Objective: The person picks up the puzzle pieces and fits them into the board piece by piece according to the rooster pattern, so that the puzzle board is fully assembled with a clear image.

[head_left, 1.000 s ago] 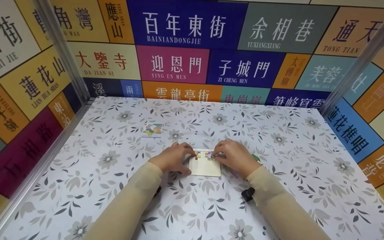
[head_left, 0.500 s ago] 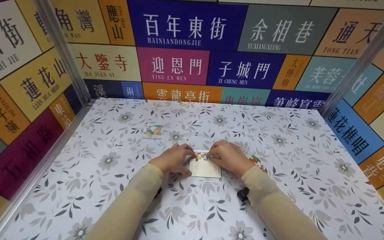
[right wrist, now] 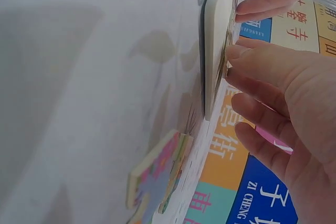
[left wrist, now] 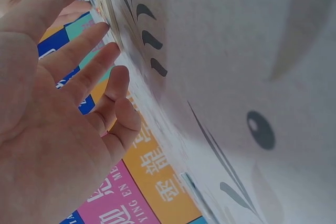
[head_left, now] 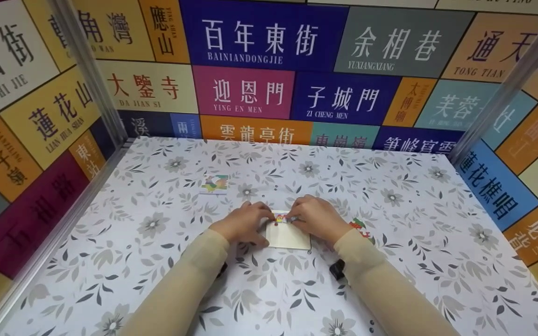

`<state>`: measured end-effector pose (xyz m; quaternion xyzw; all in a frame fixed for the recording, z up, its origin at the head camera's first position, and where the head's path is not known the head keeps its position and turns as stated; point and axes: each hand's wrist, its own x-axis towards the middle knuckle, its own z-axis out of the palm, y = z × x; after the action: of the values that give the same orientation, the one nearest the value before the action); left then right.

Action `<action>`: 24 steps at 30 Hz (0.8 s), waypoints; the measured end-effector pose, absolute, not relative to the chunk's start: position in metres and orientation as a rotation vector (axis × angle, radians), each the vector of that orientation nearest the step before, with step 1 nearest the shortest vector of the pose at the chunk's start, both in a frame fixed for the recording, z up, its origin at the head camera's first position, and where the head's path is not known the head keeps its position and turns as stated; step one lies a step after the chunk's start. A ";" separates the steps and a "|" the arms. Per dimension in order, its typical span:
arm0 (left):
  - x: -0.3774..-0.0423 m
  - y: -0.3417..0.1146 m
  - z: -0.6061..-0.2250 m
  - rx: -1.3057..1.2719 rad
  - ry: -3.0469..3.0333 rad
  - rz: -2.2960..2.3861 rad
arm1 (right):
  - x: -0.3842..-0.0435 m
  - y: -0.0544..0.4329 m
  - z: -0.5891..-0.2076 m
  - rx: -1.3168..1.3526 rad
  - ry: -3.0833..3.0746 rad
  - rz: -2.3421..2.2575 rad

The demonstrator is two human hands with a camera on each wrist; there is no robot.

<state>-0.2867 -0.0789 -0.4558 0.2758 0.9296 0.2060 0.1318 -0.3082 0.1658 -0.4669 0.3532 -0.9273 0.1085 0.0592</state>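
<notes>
A small cream board [head_left: 288, 235] lies on the table, with colourful jigsaw puzzle pieces [head_left: 279, 217] along its far edge. My left hand [head_left: 243, 224] rests at the board's left side, its index fingertip by the leftmost piece and its thumb near the lower left edge. In the left wrist view the left hand's fingers [left wrist: 86, 45] are fairly straight. My right hand [head_left: 320, 217] pinches a puzzle piece [head_left: 293, 218] between thumb and index finger over the board's far right part. In the right wrist view the thumb and index fingertips meet at the board's top surface.
Beside the right hand lie loose puzzle pieces [head_left: 357, 225], some overlapping, also near the board in the right wrist view [right wrist: 155, 169]. A square picture card [head_left: 214, 184] lies farther back on the left. Sign-covered walls [head_left: 245, 91] enclose the flower-patterned table [head_left: 166, 275].
My right hand has moved left over the board, bringing its puzzle piece up to the pieces at the far left. More loose pieces show beside it. My left hand has stayed nearly still.
</notes>
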 end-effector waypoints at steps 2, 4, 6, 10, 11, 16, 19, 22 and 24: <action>-0.287 -0.080 -0.456 0.821 2.704 0.594 | -0.308 0.165 -0.467 1.079 -2.802 0.323; -0.287 -0.080 -0.457 0.819 2.703 0.592 | -0.309 0.165 -0.468 1.082 -2.798 0.309; -0.287 -0.080 -0.456 0.803 2.700 0.597 | -0.308 0.164 -0.468 1.081 -2.805 0.302; -0.287 -0.078 -0.455 0.774 2.698 0.592 | -0.308 0.163 -0.467 1.091 -2.814 0.310; -0.287 -0.078 -0.454 0.770 2.699 0.589 | -0.308 0.164 -0.466 1.094 -2.815 0.315; -0.287 -0.077 -0.453 0.785 2.714 0.569 | -0.307 0.164 -0.465 1.104 -2.811 0.323; -0.287 -0.077 -0.453 0.790 2.725 0.555 | -0.307 0.165 -0.465 1.109 -2.817 0.327; -0.287 -0.078 -0.454 0.780 2.725 0.554 | -0.307 0.165 -0.466 1.124 -2.813 0.339; -0.287 -0.078 -0.455 0.770 2.718 0.552 | -0.307 0.165 -0.466 1.132 -2.811 0.349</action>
<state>-0.2865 -0.0775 -0.4545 0.2653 0.9361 0.1900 0.1313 -0.3069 0.1654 -0.4663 0.3708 -0.9205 0.1141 0.0456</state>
